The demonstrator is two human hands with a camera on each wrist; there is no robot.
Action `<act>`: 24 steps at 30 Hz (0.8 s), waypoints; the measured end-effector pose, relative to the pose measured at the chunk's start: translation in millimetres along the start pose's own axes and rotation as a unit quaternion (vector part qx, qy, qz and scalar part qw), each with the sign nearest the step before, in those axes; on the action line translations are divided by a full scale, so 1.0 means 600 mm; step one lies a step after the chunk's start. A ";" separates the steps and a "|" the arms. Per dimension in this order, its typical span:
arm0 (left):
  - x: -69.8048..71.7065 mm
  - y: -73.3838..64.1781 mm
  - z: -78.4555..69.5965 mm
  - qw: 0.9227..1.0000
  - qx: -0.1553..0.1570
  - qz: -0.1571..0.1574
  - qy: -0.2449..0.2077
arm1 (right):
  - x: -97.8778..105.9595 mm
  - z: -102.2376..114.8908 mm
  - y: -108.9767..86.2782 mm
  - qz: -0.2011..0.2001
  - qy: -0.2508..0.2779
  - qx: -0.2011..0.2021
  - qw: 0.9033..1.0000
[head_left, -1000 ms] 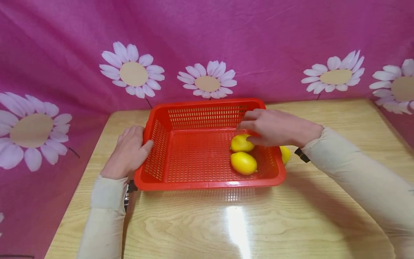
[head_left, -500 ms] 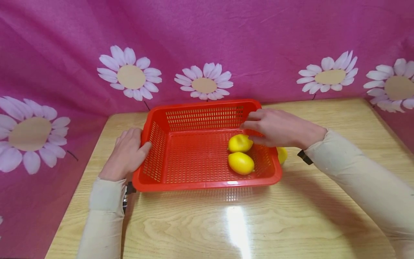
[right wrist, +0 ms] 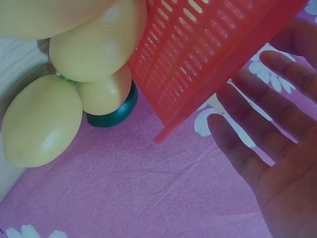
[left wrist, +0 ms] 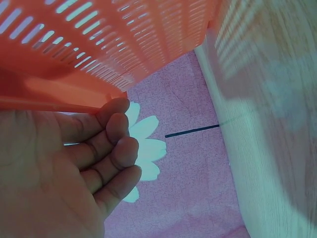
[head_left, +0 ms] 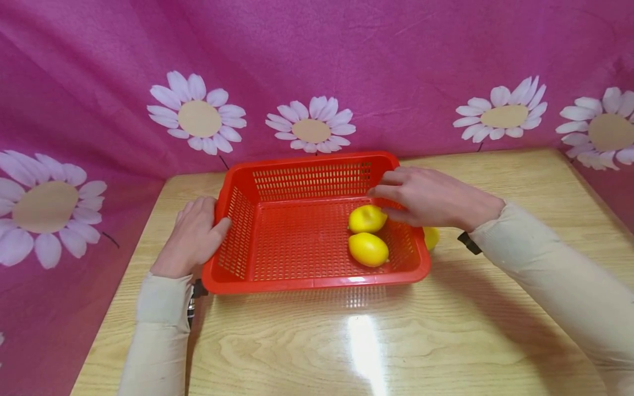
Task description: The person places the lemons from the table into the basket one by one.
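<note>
A red plastic basket (head_left: 317, 284) with slotted walls stands on the table. My left hand (head_left: 190, 236) grips its left rim, thumb over the edge toward the inside and the other fingers bent below it outside. At the opposite end my right hand (head_left: 426, 197) lies over the right rim, fingers loose and reaching above the inside, with no fruit in its grasp. Two lemons lie in the basket near that hand: a dented lemon (head_left: 366, 219) and, nearer the front, a smooth lemon (head_left: 369, 249). The right wrist view shows my right fingers (right wrist: 242, 153) spread and nearly straight past the rim.
Outside the right wall, several yellow fruits (right wrist: 42, 121) sit together with a dark green fruit (right wrist: 116, 111). The head view shows only a yellow fruit (head_left: 431, 237) there. A pink flowered cloth (head_left: 396, 66) hangs behind the wooden table (head_left: 277, 346).
The head view has shifted slightly. My right hand has eased a little to the right, showing more of the dented lemon. The left hand keeps its grip.
</note>
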State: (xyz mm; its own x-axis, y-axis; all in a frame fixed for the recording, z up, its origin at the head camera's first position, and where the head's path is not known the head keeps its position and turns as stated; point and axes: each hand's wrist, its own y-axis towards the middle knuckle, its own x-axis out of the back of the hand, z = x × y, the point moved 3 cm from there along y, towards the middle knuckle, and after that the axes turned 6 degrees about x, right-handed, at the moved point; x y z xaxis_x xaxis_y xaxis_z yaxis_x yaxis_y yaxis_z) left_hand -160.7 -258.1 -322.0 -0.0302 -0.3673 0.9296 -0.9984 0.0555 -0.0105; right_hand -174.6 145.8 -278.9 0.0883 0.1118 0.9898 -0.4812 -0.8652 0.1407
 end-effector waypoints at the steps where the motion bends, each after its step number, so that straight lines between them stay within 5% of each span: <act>1: 0.000 0.000 0.000 1.000 0.000 0.000 0.001 | 0.000 0.000 0.000 0.000 -0.001 0.000 1.000; 24: -0.002 0.000 0.002 1.000 0.006 0.004 -0.002 | 0.009 -0.018 -0.016 -0.066 0.007 -0.002 0.998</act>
State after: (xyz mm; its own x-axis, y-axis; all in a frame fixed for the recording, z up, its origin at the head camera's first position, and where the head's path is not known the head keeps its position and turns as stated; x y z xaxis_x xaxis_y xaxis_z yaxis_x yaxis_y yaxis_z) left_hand -161.0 -258.5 -323.4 -0.0385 -0.3709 0.9279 -0.9986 0.0469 -0.0227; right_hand -179.0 159.8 -274.5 0.1392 0.2313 0.9629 -0.4700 -0.8404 0.2698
